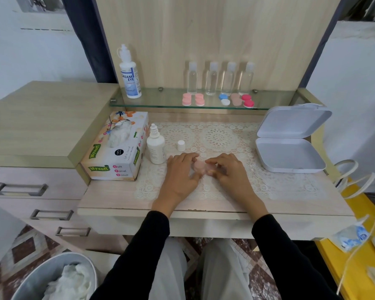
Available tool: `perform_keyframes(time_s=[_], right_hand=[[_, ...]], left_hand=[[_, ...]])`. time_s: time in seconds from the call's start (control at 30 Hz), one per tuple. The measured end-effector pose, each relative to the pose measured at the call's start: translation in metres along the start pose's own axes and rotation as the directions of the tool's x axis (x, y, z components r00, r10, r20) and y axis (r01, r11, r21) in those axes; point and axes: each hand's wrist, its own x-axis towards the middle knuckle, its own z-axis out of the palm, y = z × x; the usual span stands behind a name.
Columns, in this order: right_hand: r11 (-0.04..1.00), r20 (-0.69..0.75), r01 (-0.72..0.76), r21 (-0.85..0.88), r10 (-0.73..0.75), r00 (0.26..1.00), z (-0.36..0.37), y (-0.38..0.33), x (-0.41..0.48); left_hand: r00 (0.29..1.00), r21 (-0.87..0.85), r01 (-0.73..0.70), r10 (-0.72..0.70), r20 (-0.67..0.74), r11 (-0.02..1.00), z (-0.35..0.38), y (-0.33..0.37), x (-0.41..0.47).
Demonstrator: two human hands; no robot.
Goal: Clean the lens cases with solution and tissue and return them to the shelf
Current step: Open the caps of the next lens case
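Pink lens case [200,166] on lace mat [221,137], mid-tabletop [204,204]. Left hand [181,172] and right hand [228,172] both pinch it, fingers curled.

Handling (judged): light, rigid plastic, slippery when wet. Grip at cap rims.

Legible:
- tissue box [115,152]: "Mysoft Soft Facial Tissue"
- solution bottle [130,72] on shelf [160,100]: "…REAM EYE"

The pink lens case [200,167] was blurred and partly covered by fingers of the left grip [180,172] and right grip [227,172]. Print on the small white bottle [156,150] was too small to read. The bottom edge cut off the grey bin [40,272].
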Motion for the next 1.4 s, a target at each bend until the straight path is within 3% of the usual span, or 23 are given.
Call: perform_keyframes(time_s=[0.4,0.5,0.8,1.27,1.4], right_hand=[[1.0,0.004,-0.002,-0.005,0.002,1.0,0.0,0.001,0.001],[1.0,0.007,0.004,-0.015,-0.004,1.0,0.0,0.0,0.001],[0.999,-0.004,0.015,-0.05,-0.015,1.0,0.0,-0.003,0.0],[0.997,0.004,0.035,-0.072,-0.035,0.999,0.0,-0.003,0.0],[0.997,0.006,0.039,-0.072,-0.039,0.999,-0.001,-0.002,0.0]], left_hand=[[0.999,-0.084,-0.003,0.0,-0.033,0.996,-0.003,0.001,-0.001],[0.994,-0.154,0.064,-0.076,-0.073,0.986,-0.005,0.001,0.001],[0.995,0.046,0.1,-0.101,0.004,0.994,-0.013,0.008,0.02],[0.991,0.01,0.118,-0.118,0.056,0.993,-0.01,0.006,0.029],[0.992,-0.072,0.13,-0.129,0.017,0.989,-0.011,0.003,0.022]])
